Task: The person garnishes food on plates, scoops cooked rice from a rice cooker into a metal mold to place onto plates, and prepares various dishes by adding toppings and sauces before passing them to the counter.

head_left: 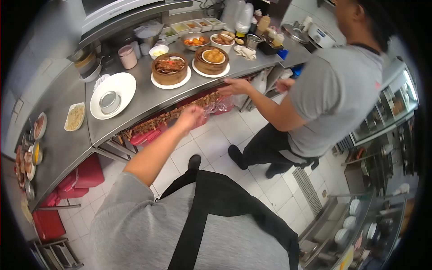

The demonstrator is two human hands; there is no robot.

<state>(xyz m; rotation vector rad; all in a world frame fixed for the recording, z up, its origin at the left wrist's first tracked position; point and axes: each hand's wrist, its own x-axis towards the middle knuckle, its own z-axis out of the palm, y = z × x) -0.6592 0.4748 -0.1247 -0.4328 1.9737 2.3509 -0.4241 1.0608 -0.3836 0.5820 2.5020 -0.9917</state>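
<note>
My left hand (191, 118) reaches forward below the front edge of the steel counter, fingers curled. It grips one end of a crumpled piece of clear plastic (218, 107); whether this is a bag or wrap I cannot tell. A co-worker's hand (235, 86) is held out with the palm partly up, just above the plastic. Beyond it on the counter stand two bamboo steamers on white plates, one with dark braised meat (169, 65) and one with a golden-brown food (213, 56). My right hand does not show.
On the steel counter (144, 96) are a wide white dish (128, 85) with a metal ring, an oblong dish of grains (75, 118), bowls of food and sauce bottles. The co-worker (337, 85) stands at the right. Red bins (81, 177) sit under the counter.
</note>
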